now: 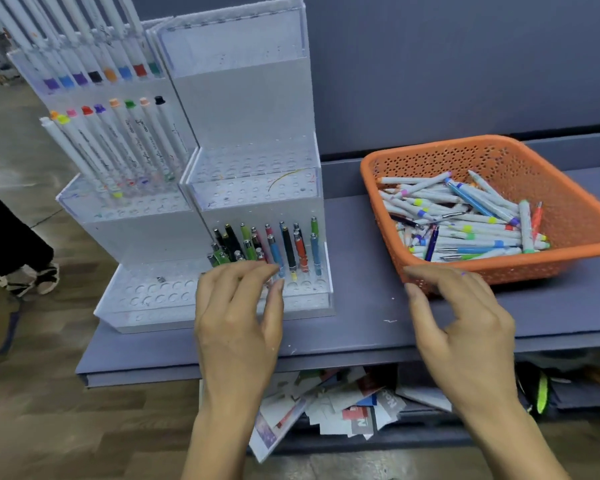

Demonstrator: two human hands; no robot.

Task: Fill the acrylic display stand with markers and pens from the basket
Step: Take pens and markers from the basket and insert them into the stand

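- On my feed the acrylic display stand (243, 109) sits toward the left end of the shelf (361, 323). Its bottom tier holds a cluster of upright pens (288, 247) in black, green, red and blue, and the tiers above show only bare holes.
- A second stand (132, 233) touches its left side. It carries two rows of white markers (125, 143) with coloured caps, and the tops of the upper row are cut off by the frame.
- The orange basket (440, 143) rests at the right end of the shelf, with its far right corner out of view. Inside is a loose pile of markers and pens (465, 220).
- My left hand (238, 317) is at the front of the pen cluster and covers its near row. The thumb and forefinger tips are close together there, but I cannot tell whether they pinch a pen.
- My right hand (465, 327) hovers at the basket's near left corner, fingers loose and spread, holding nothing.
- Under the shelf's front edge lies a jumble of printed cards (343, 403), with a dark bag (541, 393) to their right.
- At the left edge of the picture, a person's dark trouser leg and shoe (32, 275) stand on the floor.
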